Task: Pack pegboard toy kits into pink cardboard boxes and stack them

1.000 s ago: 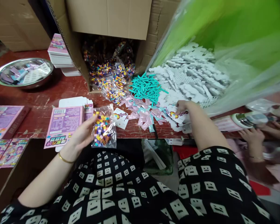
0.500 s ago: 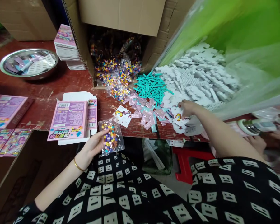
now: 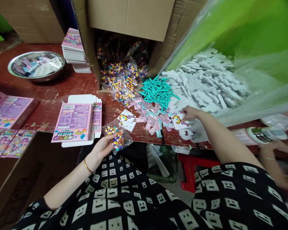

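My left hand (image 3: 103, 147) is closed on the edge of a clear plastic bag (image 3: 117, 138) filled with small multicoloured blocks. It holds the bag over my lap, just off the table's front edge. Over the white pieces, my right hand (image 3: 190, 113) pinches the corner of a white printed card (image 3: 179, 122) with a pixel picture. A similar card (image 3: 126, 120) lies on the table beyond the bag. Between the two cards is a heap of small pink and blue sachets (image 3: 153, 121). Teal pen-like sticks (image 3: 157, 92) are piled behind them.
A cardboard box (image 3: 132, 19) holds more block bags. White perforated boards (image 3: 206, 80) spill from a large plastic bag. Pink boxes (image 3: 73, 121), a card stack (image 3: 73, 48) and a metal bowl (image 3: 37, 78) stand left. Another person's hands (image 3: 271, 150) are beside a bottle (image 3: 261, 135) at right.
My right hand has drawn the printed card left and towards the sachets, so more of it shows. The block bag in my left hand has tilted and shifted slightly right and up.
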Tool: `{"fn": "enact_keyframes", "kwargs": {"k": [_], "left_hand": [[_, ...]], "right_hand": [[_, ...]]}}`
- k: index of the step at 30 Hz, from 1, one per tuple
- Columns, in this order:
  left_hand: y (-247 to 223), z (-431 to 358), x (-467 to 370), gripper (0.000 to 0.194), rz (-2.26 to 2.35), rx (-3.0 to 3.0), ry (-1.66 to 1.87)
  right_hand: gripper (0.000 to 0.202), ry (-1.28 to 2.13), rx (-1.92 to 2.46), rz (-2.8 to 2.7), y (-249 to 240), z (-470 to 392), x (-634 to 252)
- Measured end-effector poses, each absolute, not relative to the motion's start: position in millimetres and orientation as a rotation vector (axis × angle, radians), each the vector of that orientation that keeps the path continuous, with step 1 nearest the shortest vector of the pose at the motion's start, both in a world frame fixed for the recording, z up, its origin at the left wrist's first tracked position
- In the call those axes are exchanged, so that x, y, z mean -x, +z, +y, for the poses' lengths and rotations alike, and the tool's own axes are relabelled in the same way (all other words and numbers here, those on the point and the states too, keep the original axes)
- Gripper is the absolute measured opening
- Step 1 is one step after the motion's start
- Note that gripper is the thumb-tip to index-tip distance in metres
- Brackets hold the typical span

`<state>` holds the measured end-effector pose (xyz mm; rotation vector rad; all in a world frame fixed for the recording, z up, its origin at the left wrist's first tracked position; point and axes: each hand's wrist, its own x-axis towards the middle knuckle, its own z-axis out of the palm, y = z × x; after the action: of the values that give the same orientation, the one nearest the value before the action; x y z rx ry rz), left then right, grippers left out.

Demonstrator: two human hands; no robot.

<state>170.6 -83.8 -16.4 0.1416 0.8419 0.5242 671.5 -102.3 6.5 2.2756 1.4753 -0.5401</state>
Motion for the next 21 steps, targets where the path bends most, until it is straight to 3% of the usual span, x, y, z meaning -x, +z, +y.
{"fn": "enact_keyframes", "kwargs": {"k": [12,17,19,21], "left_hand": [[-23,-85,-177,0.034,0.752,-0.225,0.404],[-26,-77,-185,0.026,0.77,-0.407,0.49],[-30,-72,-198,0.024,0.824,-0.436,0.616],[-34,-68,-216,0.025,0.857,-0.444,0.748]], "right_hand": [[0.04,-0.426,-2.426,1.573,25,-113,-637],[0.023,-0.413,-2.794,1.628,45,-105,-633],[0.033,-0.69,-3.215,1.684,42,-99,-602],[0.055,-1.514,-3.49,1.741,28,-95,-547]]}}
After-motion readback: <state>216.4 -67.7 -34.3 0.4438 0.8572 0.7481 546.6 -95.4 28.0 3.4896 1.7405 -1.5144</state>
